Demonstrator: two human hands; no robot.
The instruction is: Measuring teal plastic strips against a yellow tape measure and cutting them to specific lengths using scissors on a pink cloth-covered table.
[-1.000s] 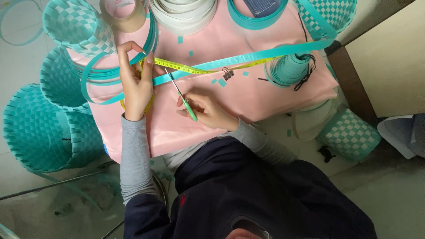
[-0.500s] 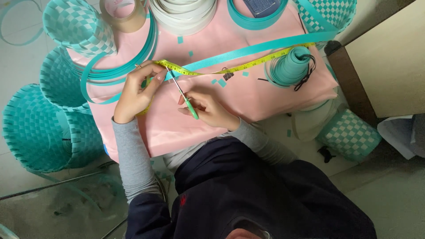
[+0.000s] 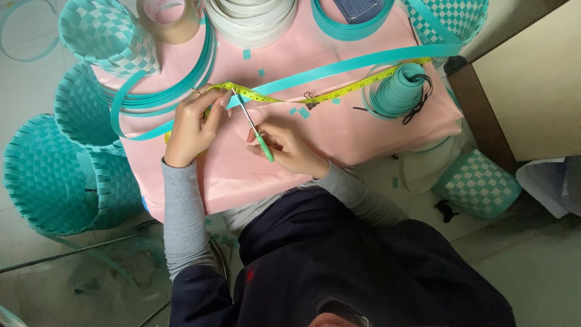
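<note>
My left hand (image 3: 190,124) pinches a yellow measuring tape (image 3: 345,89) and a teal plastic strap (image 3: 339,68) together on the pink table cover (image 3: 363,130). In my right hand (image 3: 285,147) is a thin pair of green-handled scissors (image 3: 254,128). Their metal tip points up at the spot beside my left fingertips. Strap and tape run from there to the upper right, past a teal strap roll (image 3: 396,91). Small teal offcuts (image 3: 302,112) lie near the tape.
Woven teal-and-white baskets stand at the left (image 3: 45,175), upper left (image 3: 109,36), upper right (image 3: 454,18) and lower right (image 3: 478,184). A white strap coil (image 3: 251,18), a brown tape roll (image 3: 169,18) and looped teal strap (image 3: 163,94) sit along the table's far side.
My left hand has shifted right and up and now pinches tape and strap at the scissors' tip. The strap has slid toward the table's far side. My right hand has barely moved.
</note>
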